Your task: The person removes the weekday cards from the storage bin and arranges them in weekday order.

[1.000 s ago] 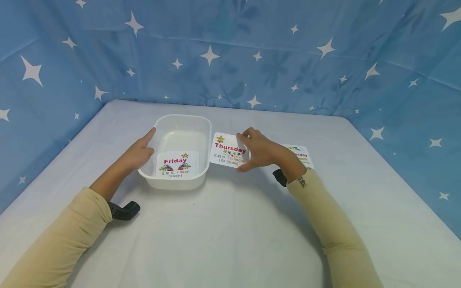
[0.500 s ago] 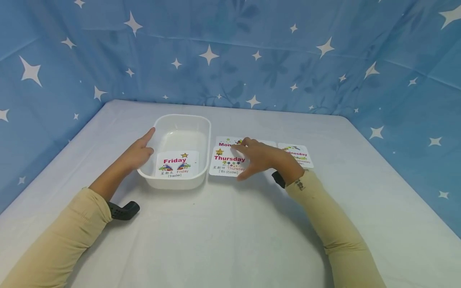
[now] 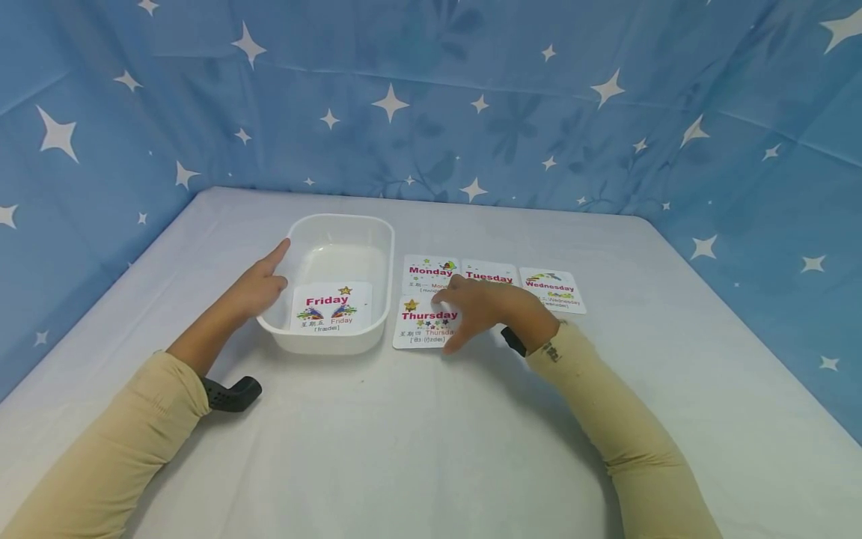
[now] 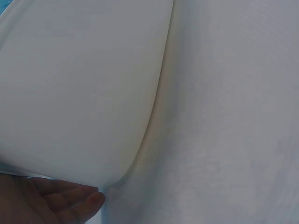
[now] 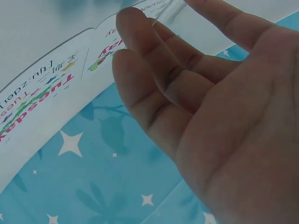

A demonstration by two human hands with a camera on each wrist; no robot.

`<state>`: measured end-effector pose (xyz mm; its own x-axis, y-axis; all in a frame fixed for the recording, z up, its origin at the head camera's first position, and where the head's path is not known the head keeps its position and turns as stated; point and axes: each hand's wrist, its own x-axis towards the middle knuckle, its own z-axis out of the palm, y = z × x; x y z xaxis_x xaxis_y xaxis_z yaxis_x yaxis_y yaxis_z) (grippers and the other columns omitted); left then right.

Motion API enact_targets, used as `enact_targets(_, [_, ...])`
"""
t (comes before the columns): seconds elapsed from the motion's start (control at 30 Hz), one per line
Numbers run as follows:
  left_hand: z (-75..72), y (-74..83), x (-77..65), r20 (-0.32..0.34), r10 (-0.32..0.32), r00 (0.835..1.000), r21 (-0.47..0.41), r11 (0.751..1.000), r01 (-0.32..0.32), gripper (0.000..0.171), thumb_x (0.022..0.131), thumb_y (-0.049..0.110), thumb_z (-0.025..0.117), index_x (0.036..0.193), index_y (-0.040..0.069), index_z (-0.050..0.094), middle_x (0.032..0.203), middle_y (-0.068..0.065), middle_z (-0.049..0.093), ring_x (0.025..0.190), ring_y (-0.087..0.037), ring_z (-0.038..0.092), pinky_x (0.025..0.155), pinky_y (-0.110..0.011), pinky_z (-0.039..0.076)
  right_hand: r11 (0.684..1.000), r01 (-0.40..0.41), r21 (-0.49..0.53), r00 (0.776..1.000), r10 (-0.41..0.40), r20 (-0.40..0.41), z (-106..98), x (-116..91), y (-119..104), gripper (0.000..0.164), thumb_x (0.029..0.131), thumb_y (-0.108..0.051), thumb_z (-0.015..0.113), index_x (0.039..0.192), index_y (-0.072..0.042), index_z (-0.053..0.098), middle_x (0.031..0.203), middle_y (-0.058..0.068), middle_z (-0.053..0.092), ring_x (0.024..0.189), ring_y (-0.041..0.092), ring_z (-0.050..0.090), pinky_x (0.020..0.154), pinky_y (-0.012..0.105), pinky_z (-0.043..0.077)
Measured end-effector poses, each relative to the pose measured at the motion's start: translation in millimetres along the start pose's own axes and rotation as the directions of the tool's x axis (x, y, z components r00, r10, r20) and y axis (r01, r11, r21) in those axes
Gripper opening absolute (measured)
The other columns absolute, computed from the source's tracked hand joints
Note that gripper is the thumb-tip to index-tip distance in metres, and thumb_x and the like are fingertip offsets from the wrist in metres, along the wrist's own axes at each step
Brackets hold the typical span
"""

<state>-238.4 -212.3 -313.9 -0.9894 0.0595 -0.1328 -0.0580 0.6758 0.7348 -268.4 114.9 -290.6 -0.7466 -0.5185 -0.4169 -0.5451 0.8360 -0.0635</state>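
My right hand [image 3: 488, 305] holds the Thursday card [image 3: 420, 340] at its right side, the thumb near the lower edge and the fingers near the top. Just behind lies the Monday card [image 3: 426, 273], partly covered along its lower edge. In the head view the hand hides much of the Tuesday card [image 3: 489, 271], which also shows in the right wrist view. My left hand [image 3: 252, 290] rests against the left side of the white plastic tub [image 3: 330, 343], index finger straight along the rim. Inside the tub, the Friday card [image 3: 332, 308] leans at the near end.
The Wednesday card [image 3: 554, 290] lies to the right of Tuesday, ending a row. A white cloth covers the table [image 3: 377, 449]. Behind it hangs a blue curtain [image 3: 431, 97] with white stars. Black wrist devices show below both wrists, the left one [image 3: 233, 394] more plainly.
My right hand has brought the Thursday card toward me, from over the Monday card to in front of it. Monday and Tuesday have come into sight. My left hand and the tub stay put.
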Motion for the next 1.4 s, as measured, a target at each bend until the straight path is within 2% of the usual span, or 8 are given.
enact_targets(0.27, [0.8,0.7,0.2,0.005,0.006,1.000,-0.009,1.000,-0.006,0.070,0.089,0.005,0.028,0.146,0.018,-0.010,0.152,-0.013,-0.009,0.139,-0.039,-0.003,0.111,-0.057,0.009,0.999,-0.020,-0.030,0.999,0.021,0.035,4,3,-3,0.084,0.065,-0.053,0.074,0.137,-0.024,0.040,0.122,0.003,0.043,0.102,0.016,0.044,0.087,0.032,0.043])
enact_targets(0.53, [-2.1,1.3,-0.3,0.006,-0.001,1.000,0.004,1.000,0.001,0.069,0.090,0.005,0.029,0.145,0.019,-0.011,0.152,-0.011,-0.010,0.139,-0.038,-0.005,0.111,-0.056,0.005,0.998,-0.015,-0.061,0.999,0.018,0.044,5,5,-9,0.082,0.067,-0.050,0.074,0.137,-0.024,0.040,0.112,0.002,0.045,0.096,0.016,0.045,0.079,0.030,0.042])
enact_targets(0.8, [-0.9,-0.1,-0.7,0.002,0.013,1.000,0.000,1.000,-0.013,0.069,0.090,0.005,0.029,0.146,0.018,-0.010,0.152,-0.012,-0.010,0.139,-0.038,-0.005,0.111,-0.056,0.006,0.996,-0.054,-0.071,0.996,0.059,0.072,5,2,-12,0.081,0.068,-0.048,0.074,0.138,-0.030,0.039,0.116,0.001,0.045,0.100,0.016,0.043,0.082,0.032,0.043])
enact_targets(1.1, [-0.8,0.7,-0.7,0.000,0.010,1.000,0.001,1.000,-0.010,0.069,0.090,0.005,0.029,0.146,0.017,-0.010,0.152,-0.012,-0.009,0.139,-0.038,-0.005,0.112,-0.056,0.005,0.993,-0.079,-0.085,0.993,0.086,0.084,5,1,-15,0.081,0.070,-0.044,0.073,0.140,-0.031,0.036,0.128,0.003,0.043,0.104,0.018,0.041,0.087,0.036,0.042])
enact_targets(1.4, [-0.7,0.8,0.5,0.005,0.000,1.000,0.002,1.000,0.000,0.069,0.090,0.005,0.029,0.145,0.019,-0.011,0.152,-0.011,-0.010,0.139,-0.037,-0.005,0.111,-0.056,0.006,0.992,-0.106,-0.073,0.989,0.113,0.096,4,-1,-18,0.082,0.069,-0.044,0.074,0.141,-0.032,0.035,0.129,0.004,0.043,0.103,0.018,0.043,0.085,0.035,0.044])
